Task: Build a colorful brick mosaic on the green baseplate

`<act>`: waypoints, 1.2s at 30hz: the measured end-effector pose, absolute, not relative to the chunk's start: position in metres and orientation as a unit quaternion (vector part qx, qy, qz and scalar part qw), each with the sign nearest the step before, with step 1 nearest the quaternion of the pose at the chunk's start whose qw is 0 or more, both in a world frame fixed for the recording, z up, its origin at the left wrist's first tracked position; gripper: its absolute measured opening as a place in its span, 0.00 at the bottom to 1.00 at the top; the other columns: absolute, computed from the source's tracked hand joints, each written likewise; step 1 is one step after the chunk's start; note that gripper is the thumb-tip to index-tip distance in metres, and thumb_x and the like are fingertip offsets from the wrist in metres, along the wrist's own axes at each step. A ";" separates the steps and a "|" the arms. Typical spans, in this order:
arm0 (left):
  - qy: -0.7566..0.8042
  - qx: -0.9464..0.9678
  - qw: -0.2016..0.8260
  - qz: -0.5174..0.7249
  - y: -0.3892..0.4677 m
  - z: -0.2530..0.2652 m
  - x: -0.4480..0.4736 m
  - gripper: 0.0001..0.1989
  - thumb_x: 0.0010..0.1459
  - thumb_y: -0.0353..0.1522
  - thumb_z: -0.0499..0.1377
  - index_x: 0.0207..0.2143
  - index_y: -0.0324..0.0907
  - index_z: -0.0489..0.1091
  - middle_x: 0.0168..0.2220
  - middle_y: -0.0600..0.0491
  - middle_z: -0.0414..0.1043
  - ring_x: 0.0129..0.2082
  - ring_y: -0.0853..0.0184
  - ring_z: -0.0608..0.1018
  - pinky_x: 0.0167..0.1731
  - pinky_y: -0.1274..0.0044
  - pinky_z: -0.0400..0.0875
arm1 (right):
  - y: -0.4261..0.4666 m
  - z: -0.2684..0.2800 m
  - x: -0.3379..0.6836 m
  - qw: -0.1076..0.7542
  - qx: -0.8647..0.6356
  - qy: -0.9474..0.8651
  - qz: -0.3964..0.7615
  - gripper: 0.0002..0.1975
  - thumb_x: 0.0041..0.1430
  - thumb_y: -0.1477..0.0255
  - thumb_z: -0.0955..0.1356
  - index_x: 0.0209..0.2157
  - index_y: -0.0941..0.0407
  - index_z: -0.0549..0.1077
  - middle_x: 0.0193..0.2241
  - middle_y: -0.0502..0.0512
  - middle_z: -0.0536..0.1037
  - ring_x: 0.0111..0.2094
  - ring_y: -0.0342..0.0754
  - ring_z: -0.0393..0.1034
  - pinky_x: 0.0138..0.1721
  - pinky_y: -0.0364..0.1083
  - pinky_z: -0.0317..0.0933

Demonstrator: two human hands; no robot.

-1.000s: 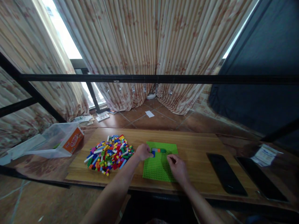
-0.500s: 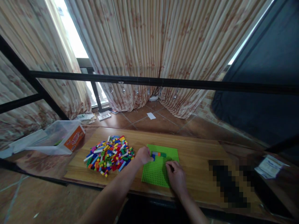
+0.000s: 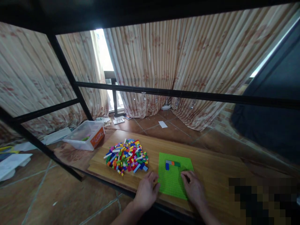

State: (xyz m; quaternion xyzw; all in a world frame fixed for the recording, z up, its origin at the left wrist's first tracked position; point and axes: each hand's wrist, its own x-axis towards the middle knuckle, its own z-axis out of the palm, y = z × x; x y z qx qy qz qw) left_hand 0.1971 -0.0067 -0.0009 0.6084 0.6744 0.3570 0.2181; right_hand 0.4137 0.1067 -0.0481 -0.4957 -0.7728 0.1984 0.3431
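My left forearm (image 3: 130,213) and right forearm (image 3: 208,215) both reach forward from the lower edge of the view. My left hand (image 3: 147,190) shows its back, fingers loosely bent, thumb a little apart. My right hand (image 3: 193,186) turns inward, fingers curled toward the thumb; I can't tell whether the tips meet. The two hands stand apart.

Two hands (image 3: 146,191) (image 3: 193,189), one baseplate (image 3: 172,185), one bin (image 3: 80,144)
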 end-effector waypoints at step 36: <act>0.872 0.312 -0.110 0.361 -0.008 -0.013 -0.019 0.24 0.58 0.41 0.48 0.51 0.34 0.65 0.51 0.39 0.66 0.56 0.53 0.66 0.58 0.62 0.58 | 0.079 -0.023 0.298 0.308 -0.386 -0.826 0.271 0.11 0.64 0.70 0.60 0.35 0.53 0.73 0.33 0.54 0.76 0.37 0.49 0.69 0.42 0.48 0.60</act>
